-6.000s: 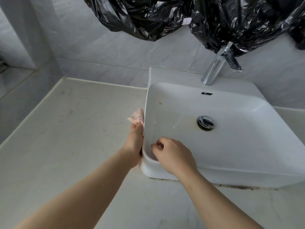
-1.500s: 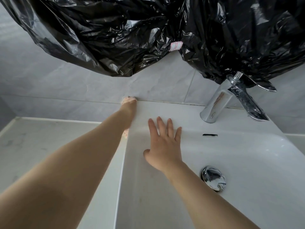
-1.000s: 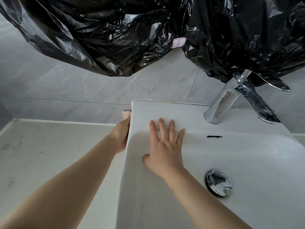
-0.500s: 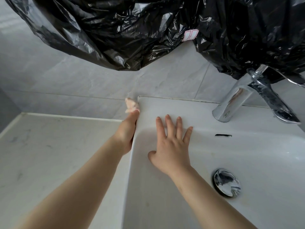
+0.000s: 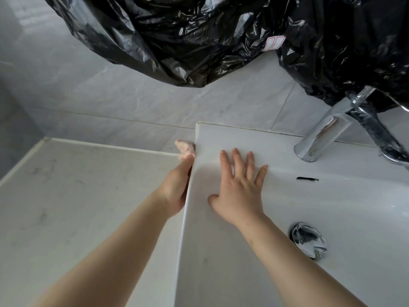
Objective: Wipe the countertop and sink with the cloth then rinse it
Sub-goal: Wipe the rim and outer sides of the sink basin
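A white square sink (image 5: pixel 276 156) sits on a pale marbled countertop (image 5: pixel 77 196). My left hand (image 5: pixel 176 187) presses a small pinkish cloth (image 5: pixel 185 147) against the sink's outer left wall, near the back corner; only the cloth's tip shows past my fingertips. How the fingers lie around the cloth is hidden by the sink edge. My right hand (image 5: pixel 240 187) rests flat with spread fingers on the sink's inner back-left slope.
A chrome tap (image 5: pixel 332 127) stands at the sink's back right, and a chrome drain plug (image 5: pixel 308 240) lies in the basin. Black plastic bags (image 5: pixel 199 38) hang low over the tap and back wall. Grey wall tiles (image 5: pixel 110 96) run behind the countertop.
My left hand with the cloth has slid slightly back along the sink's outer left wall from the back corner. My right hand has stayed flat in the same place.
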{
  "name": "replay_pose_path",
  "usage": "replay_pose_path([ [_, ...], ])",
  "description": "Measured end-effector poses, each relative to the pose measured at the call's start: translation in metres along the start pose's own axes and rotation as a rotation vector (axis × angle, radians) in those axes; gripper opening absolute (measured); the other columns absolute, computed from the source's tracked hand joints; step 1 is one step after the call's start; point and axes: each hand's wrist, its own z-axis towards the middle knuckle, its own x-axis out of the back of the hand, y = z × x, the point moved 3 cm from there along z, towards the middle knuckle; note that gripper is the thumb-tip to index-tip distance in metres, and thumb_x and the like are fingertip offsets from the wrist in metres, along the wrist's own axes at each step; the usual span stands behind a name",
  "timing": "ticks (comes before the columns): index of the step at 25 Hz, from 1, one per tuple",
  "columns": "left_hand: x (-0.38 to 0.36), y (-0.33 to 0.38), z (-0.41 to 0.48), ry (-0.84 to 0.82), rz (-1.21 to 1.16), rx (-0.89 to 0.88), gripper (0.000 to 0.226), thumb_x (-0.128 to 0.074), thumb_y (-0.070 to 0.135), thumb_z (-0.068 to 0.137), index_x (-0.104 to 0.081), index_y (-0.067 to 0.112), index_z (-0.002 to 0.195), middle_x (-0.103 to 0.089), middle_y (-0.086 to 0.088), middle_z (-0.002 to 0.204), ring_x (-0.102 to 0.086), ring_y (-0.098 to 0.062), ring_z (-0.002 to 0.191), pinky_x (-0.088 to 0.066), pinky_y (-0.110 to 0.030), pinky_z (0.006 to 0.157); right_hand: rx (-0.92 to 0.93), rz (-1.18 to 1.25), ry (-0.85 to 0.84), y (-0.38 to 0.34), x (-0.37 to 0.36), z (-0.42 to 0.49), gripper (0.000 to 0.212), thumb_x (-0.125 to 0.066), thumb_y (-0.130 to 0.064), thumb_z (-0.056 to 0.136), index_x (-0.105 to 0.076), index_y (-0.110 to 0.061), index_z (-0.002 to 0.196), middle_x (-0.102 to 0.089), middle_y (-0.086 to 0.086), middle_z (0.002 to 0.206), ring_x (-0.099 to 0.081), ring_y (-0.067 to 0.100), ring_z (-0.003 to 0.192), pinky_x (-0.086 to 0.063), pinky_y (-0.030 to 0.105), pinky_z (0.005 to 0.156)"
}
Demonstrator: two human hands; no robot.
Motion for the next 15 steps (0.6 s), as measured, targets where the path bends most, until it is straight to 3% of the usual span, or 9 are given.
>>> replay_pose_path([
  [2, 0.0, -0.021, -0.027, -0.002, -0.02, 0.081, 0.03, -0.027, 0.05, 0.098, -0.053, 0.04, 0.11, -0.057, 0.016, 0.121, -0.061, -0.008, 0.103, -0.048, -0.027, 0.086, 0.001, -0.007, 0.004, -0.001, -0.001, 0.0, 0.094, -0.058, -0.033, 0.078, 0.001, -0.021, 0.151, 0.006, 0.005, 0.159, 0.016, 0.036, 0.144, 0.011, 0.06, 0.11],
  [5, 0.016, -0.05, -0.058, 0.035, -0.007, 0.124, 0.042, -0.044, 0.06, 0.09, -0.049, 0.041, 0.127, -0.044, 0.004, 0.143, -0.04, -0.018, 0.131, -0.026, -0.045, 0.111, -0.005, -0.001, 0.01, -0.001, -0.001, 0.0, 0.094, -0.059, -0.033, 0.078, -0.001, -0.021, 0.151, 0.006, 0.006, 0.159, 0.015, 0.036, 0.143, 0.012, 0.06, 0.11],
  [9, -0.005, -0.006, -0.016, 0.002, 0.116, 0.081, 0.041, -0.031, 0.043, 0.099, -0.049, 0.023, 0.13, -0.061, -0.004, 0.125, -0.057, -0.019, 0.114, -0.041, -0.038, 0.101, -0.012, -0.027, -0.01, 0.0, -0.001, 0.0, 0.095, -0.059, -0.034, 0.078, 0.002, -0.022, 0.15, 0.008, 0.004, 0.158, 0.016, 0.035, 0.144, 0.01, 0.059, 0.111],
  [12, -0.011, 0.006, -0.032, 0.009, 0.195, -0.037, 0.059, -0.049, 0.051, 0.083, -0.035, 0.037, 0.138, -0.045, 0.002, 0.142, -0.04, -0.015, 0.131, -0.027, -0.045, 0.112, -0.012, -0.027, -0.018, 0.001, -0.001, 0.001, 0.095, -0.059, -0.035, 0.078, 0.003, -0.022, 0.15, 0.009, 0.004, 0.158, 0.016, 0.035, 0.143, 0.01, 0.059, 0.111],
  [15, -0.016, -0.013, -0.082, 0.038, 0.211, 0.038, 0.038, -0.051, 0.046, 0.088, -0.048, 0.044, 0.126, -0.058, 0.012, 0.128, -0.05, -0.009, 0.121, -0.032, -0.042, 0.109, -0.017, -0.033, -0.033, -0.001, -0.002, 0.0, 0.095, -0.058, -0.036, 0.08, 0.004, -0.021, 0.15, 0.01, 0.004, 0.158, 0.017, 0.036, 0.143, 0.011, 0.06, 0.11],
])
